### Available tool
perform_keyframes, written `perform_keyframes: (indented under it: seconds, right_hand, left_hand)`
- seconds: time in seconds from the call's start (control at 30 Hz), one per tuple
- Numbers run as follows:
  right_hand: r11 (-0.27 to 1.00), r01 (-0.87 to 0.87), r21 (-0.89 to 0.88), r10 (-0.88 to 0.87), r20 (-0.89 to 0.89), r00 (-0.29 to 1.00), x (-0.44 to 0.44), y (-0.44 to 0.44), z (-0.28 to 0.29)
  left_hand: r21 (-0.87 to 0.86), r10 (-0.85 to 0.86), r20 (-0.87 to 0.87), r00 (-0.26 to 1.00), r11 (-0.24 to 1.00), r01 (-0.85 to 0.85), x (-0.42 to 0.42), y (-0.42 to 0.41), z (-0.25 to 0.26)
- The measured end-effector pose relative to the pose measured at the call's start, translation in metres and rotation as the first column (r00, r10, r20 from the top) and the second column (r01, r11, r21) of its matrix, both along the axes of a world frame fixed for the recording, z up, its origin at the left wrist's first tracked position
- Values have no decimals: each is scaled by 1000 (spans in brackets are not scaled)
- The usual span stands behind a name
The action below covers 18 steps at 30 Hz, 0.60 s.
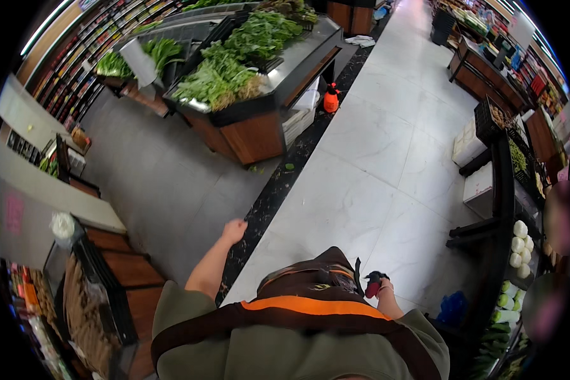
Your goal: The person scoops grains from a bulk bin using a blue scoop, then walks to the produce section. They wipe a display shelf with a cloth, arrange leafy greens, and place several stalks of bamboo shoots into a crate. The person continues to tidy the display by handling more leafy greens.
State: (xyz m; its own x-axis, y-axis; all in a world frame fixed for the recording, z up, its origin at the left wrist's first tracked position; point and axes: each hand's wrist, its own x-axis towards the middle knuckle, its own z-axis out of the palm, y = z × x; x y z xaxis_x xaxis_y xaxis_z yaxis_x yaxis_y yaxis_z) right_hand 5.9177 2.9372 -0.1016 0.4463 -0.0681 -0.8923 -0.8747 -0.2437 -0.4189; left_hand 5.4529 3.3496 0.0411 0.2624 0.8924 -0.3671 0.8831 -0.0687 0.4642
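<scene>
My left hand [234,231] hangs over the black floor strip [285,175], fingers curled, with nothing visible in it. On the other side, my right hand [385,285] grips a small black and dark red object [374,286]; its kind is not clear, partly covered by the fingers. Between the hands is my dark brown apron [308,280] with an orange band. Pale floor tiles [346,190] lie before me. Ahead on the left, leafy greens [218,78] with roots are heaped on a wood-panelled produce stand [251,137].
An orange spray bottle [331,99] stands on the floor beside the stand. To the right, a black rack [501,190] holds vegetables, with white foam boxes [470,142] next to it. A blue plastic bag [452,308] is low at right. A wooden produce bin [128,280] stands close at left.
</scene>
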Motion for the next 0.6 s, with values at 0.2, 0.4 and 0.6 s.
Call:
perform_keyframes:
  seconds: [0.2, 0.4, 0.6]
  right_hand:
    - [960, -179, 217, 175, 37, 984, 47, 42, 25]
    - [605, -775, 183, 568, 583, 581, 204, 218, 63]
    - [858, -174, 484, 215, -30, 976, 386, 485, 69]
  left_hand:
    - [122, -136, 324, 936, 987, 101, 211, 198, 57]
    - [-94, -318, 163, 934, 937, 336, 300, 285, 0]
    - [-395, -182, 47, 982, 900, 186, 342, 281, -51]
